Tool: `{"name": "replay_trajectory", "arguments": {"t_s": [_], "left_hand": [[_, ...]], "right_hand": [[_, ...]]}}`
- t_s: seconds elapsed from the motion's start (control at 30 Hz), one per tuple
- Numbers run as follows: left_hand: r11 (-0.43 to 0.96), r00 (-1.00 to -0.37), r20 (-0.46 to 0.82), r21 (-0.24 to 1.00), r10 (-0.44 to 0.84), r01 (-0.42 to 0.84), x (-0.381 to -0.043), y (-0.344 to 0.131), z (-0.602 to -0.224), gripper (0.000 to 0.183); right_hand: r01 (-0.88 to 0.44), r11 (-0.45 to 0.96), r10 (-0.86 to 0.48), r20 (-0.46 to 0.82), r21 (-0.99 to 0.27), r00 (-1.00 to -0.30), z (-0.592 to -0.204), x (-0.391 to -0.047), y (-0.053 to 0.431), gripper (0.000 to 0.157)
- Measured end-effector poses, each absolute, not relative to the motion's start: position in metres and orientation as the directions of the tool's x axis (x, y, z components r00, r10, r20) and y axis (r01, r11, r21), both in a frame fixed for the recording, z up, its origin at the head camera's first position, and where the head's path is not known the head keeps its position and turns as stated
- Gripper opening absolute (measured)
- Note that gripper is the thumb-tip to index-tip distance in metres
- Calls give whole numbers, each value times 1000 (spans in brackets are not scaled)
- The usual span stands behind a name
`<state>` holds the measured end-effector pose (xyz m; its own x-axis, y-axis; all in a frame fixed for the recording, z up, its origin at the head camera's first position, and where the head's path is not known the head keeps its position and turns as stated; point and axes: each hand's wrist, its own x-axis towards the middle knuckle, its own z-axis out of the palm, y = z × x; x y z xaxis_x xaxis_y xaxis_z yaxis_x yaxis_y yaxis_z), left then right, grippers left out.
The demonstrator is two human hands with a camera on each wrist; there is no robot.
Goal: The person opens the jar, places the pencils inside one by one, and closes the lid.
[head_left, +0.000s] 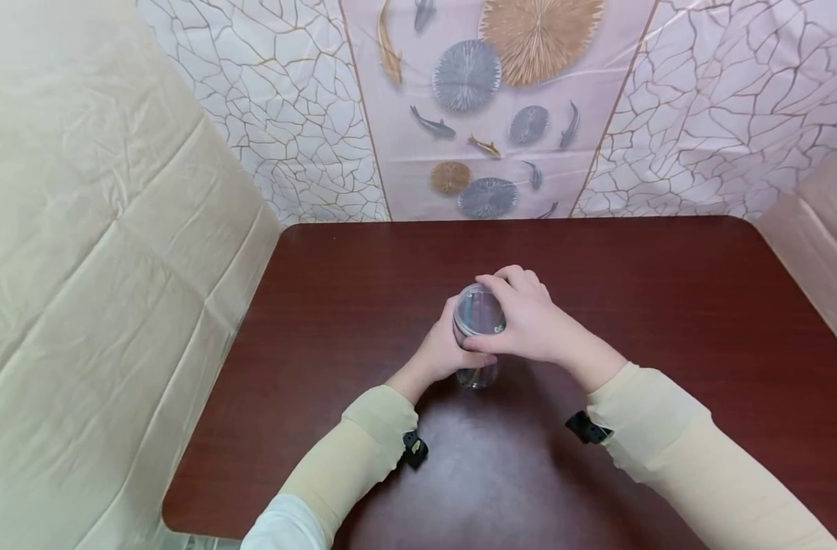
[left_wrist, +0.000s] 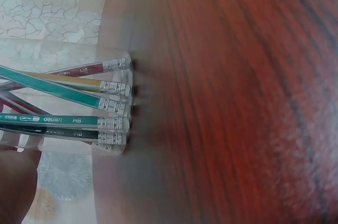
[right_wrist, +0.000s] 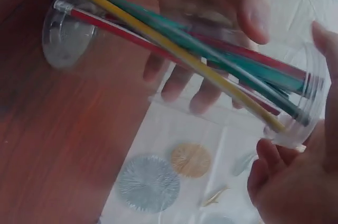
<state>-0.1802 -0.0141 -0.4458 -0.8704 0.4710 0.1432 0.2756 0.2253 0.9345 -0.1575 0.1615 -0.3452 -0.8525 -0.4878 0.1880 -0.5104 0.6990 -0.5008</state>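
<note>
A clear plastic jar (head_left: pixel 477 376) stands upright, low over the table, with its round clear lid (head_left: pixel 479 312) at the top. Inside it, several pencils (right_wrist: pixel 174 49) in red, yellow and green lean at a slant. Their metal-capped ends (left_wrist: pixel 113 105) gather at the jar's base in the left wrist view. My left hand (head_left: pixel 439 350) grips the jar's body, fingers wrapped round the far side and thumb in front. From the right, my right hand (head_left: pixel 531 325) holds the lid by its rim, thumb at the near side and fingers at the far side.
The dark red wooden table (head_left: pixel 336 305) has rounded corners. A patterned cloth (head_left: pixel 288 107) hangs behind its back edge, and a cream padded wall (head_left: pixel 116 267) lines the left side. Small black devices (head_left: pixel 415 449) sit at both sleeve cuffs.
</note>
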Motion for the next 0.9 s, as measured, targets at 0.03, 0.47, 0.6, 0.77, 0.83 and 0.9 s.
{"name": "replay_trajectory", "arguments": {"t_s": [0.03,0.47,0.6,0.77,0.83,0.9], "left_hand": [[229,-871,137,935,471,271,-180,-14,-446,99],[130,-757,153,945,636,300,-183,-15,-438,103],[132,-771,160,944,617,301,-183,-15,-439,98],[174,-807,143,941,572,290,-181,-15,-442,97],[206,-823,127,937,553,283,-179,-15,-442,99],[241,-840,108,931,532,273,-178,-15,-441,100]], "right_hand": [[-524,698,-500,192,-489,-845,-344,-157,161,85],[-614,642,-732,-130,-458,-669,-301,-161,176,78],[-656,680,-697,-9,-327,-717,-304,-157,169,81],[-584,785,-562,160,-206,-812,-320,-150,158,76],[-531,820,-501,181,-214,-846,-325,-147,155,74],[-502,833,-467,192,-232,-863,-327,-146,153,70]]}}
